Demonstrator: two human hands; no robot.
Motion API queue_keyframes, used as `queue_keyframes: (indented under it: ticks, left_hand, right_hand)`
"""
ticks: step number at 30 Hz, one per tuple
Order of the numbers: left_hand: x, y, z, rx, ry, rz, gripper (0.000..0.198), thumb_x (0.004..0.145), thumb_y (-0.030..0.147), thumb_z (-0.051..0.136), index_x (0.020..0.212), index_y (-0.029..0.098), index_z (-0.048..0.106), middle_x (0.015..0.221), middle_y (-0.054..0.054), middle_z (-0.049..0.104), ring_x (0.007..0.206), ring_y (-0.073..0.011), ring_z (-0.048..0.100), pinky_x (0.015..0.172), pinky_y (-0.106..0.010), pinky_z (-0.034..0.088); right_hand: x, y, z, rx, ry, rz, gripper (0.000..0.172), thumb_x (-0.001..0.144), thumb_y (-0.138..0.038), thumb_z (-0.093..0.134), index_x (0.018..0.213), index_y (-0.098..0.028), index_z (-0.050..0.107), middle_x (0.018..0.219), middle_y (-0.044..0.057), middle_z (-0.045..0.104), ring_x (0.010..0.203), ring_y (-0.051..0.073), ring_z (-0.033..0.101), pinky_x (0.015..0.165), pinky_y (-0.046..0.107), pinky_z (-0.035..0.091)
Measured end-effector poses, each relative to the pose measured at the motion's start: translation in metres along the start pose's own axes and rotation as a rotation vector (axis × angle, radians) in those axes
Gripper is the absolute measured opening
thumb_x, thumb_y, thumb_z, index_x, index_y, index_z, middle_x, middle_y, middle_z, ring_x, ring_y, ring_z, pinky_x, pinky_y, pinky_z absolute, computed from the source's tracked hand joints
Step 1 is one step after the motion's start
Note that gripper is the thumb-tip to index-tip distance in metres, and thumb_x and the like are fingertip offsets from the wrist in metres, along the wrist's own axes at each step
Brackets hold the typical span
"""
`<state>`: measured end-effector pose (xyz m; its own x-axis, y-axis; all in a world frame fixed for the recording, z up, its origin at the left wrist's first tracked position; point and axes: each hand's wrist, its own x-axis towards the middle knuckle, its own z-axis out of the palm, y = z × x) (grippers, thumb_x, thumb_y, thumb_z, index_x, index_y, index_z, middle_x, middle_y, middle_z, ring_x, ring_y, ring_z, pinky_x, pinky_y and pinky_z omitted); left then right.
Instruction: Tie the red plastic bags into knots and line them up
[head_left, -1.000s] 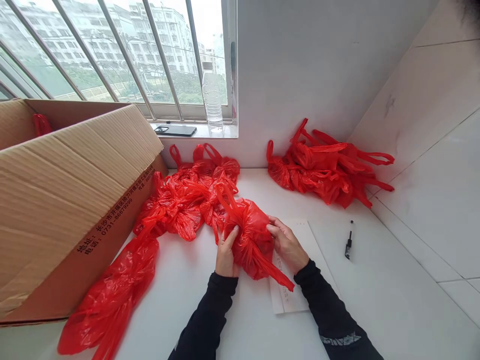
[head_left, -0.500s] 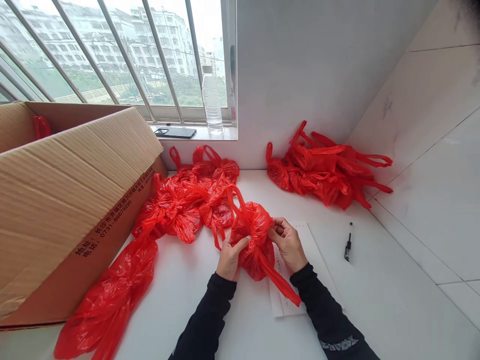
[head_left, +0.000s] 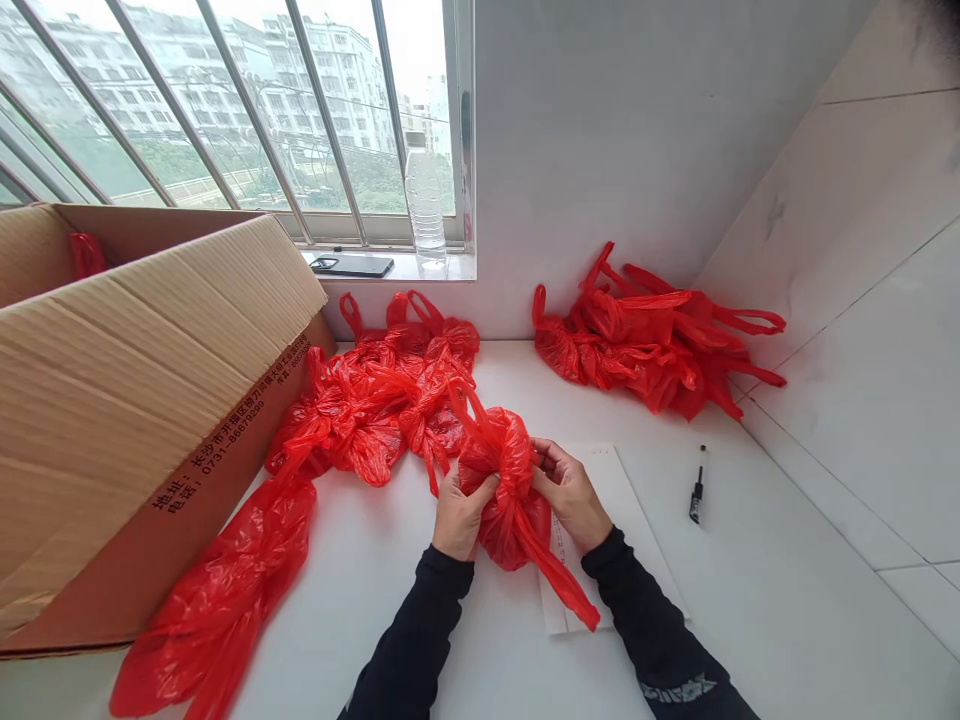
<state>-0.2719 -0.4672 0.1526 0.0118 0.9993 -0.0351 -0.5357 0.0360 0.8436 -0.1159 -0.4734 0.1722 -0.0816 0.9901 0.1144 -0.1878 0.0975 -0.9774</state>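
Note:
A red plastic bag [head_left: 514,520], knotted around its middle, is held between my two hands just above the white table. My left hand [head_left: 459,515] grips its left side, thumb pressed near the knot. On the opposite side, my right hand [head_left: 574,495] pinches the bag with thumb and fingers. One loop handle sticks up toward the back, and a twisted tail hangs toward the lower right. What the bag contains is hidden. Partly under my right hand and the bag lies a white sheet of paper [head_left: 622,520] with some writing.
Red bags [head_left: 360,410] are heaped behind my left hand, and another long red bag [head_left: 240,580] lies nearer. A cardboard box [head_left: 165,360] stands left. More red bags [head_left: 645,340] lie back right, with a black pen [head_left: 697,495] nearer. A phone [head_left: 352,265] and bottle [head_left: 426,205] occupy the sill.
My right hand has shifted slightly left, closer to the knot. The bag has turned a little, its upper handle leaning further left and its tail dropping lower.

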Motion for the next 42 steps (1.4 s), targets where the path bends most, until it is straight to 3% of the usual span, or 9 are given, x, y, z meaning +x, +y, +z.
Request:
queue_keyframes:
  ticks: [3, 8, 12, 19, 24, 30, 36, 42]
  left_hand:
    - [-0.001, 0.000, -0.001, 0.042, -0.008, -0.023, 0.041, 0.069, 0.030, 0.085, 0.104, 0.017, 0.068, 0.102, -0.010, 0.078, 0.101, -0.0296, 0.072, 0.095, -0.042, 0.053]
    - [-0.003, 0.002, 0.000, 0.160, -0.074, -0.053, 0.051, 0.068, 0.031, 0.085, 0.112, 0.016, 0.067, 0.108, -0.013, 0.077, 0.106, -0.0314, 0.070, 0.095, -0.042, 0.053]
    - [-0.004, 0.004, 0.003, 0.188, -0.101, -0.037, 0.053, 0.067, 0.032, 0.085, 0.113, 0.015, 0.066, 0.109, -0.013, 0.076, 0.110, -0.0323, 0.069, 0.094, -0.041, 0.053]
    - [0.000, 0.003, -0.001, 0.154, -0.058, 0.005, 0.043, 0.070, 0.030, 0.084, 0.107, 0.016, 0.067, 0.108, -0.012, 0.076, 0.101, -0.0296, 0.071, 0.096, -0.042, 0.052]
    - [0.000, 0.002, -0.001, 0.148, -0.048, -0.007, 0.045, 0.069, 0.029, 0.084, 0.108, 0.015, 0.066, 0.107, -0.012, 0.076, 0.102, -0.0298, 0.071, 0.096, -0.042, 0.052]
    - [-0.004, 0.004, 0.000, 0.051, -0.018, -0.019, 0.044, 0.069, 0.031, 0.084, 0.107, 0.017, 0.066, 0.104, -0.011, 0.077, 0.097, -0.0285, 0.072, 0.093, -0.042, 0.053]
    - [-0.006, 0.009, 0.002, 0.129, -0.088, -0.061, 0.051, 0.067, 0.033, 0.086, 0.111, 0.016, 0.067, 0.105, -0.012, 0.077, 0.101, -0.0307, 0.072, 0.096, -0.044, 0.052]
    - [-0.006, 0.010, 0.003, 0.131, -0.124, -0.062, 0.050, 0.067, 0.036, 0.086, 0.109, 0.015, 0.069, 0.106, -0.013, 0.077, 0.100, -0.0310, 0.072, 0.092, -0.041, 0.054]
  right_hand:
    - [0.001, -0.001, 0.000, 0.028, -0.019, 0.018, 0.045, 0.078, -0.046, 0.080, 0.115, -0.023, 0.066, 0.100, 0.005, 0.074, 0.086, 0.022, 0.067, 0.075, 0.032, 0.052]
    - [0.002, -0.001, -0.003, 0.027, 0.062, -0.025, 0.027, 0.084, -0.045, 0.075, 0.096, -0.022, 0.068, 0.092, 0.003, 0.071, 0.084, 0.020, 0.063, 0.079, 0.031, 0.050]
    - [0.001, 0.000, -0.003, 0.021, 0.063, -0.048, 0.023, 0.085, -0.042, 0.074, 0.089, -0.022, 0.065, 0.086, 0.001, 0.067, 0.081, 0.018, 0.061, 0.078, 0.030, 0.049]
    - [0.000, -0.001, -0.002, 0.014, -0.052, 0.013, 0.034, 0.082, -0.037, 0.078, 0.111, -0.025, 0.064, 0.100, 0.003, 0.070, 0.090, 0.020, 0.062, 0.083, 0.032, 0.049]
    - [0.000, 0.000, -0.003, 0.030, -0.046, 0.000, 0.028, 0.081, -0.036, 0.079, 0.103, -0.023, 0.066, 0.097, 0.003, 0.071, 0.087, 0.021, 0.064, 0.080, 0.032, 0.050]
    - [0.001, -0.002, -0.001, 0.040, -0.084, -0.005, 0.035, 0.082, -0.037, 0.078, 0.112, -0.025, 0.064, 0.107, 0.004, 0.070, 0.096, 0.021, 0.064, 0.091, 0.034, 0.050]
    - [0.000, -0.004, -0.001, 0.012, -0.005, -0.043, 0.026, 0.082, -0.041, 0.077, 0.097, -0.024, 0.065, 0.098, 0.003, 0.070, 0.091, 0.021, 0.063, 0.083, 0.031, 0.051]
    - [0.000, -0.005, 0.000, 0.043, -0.057, -0.021, 0.034, 0.076, -0.038, 0.082, 0.104, -0.025, 0.066, 0.104, 0.003, 0.070, 0.093, 0.021, 0.063, 0.088, 0.033, 0.050]
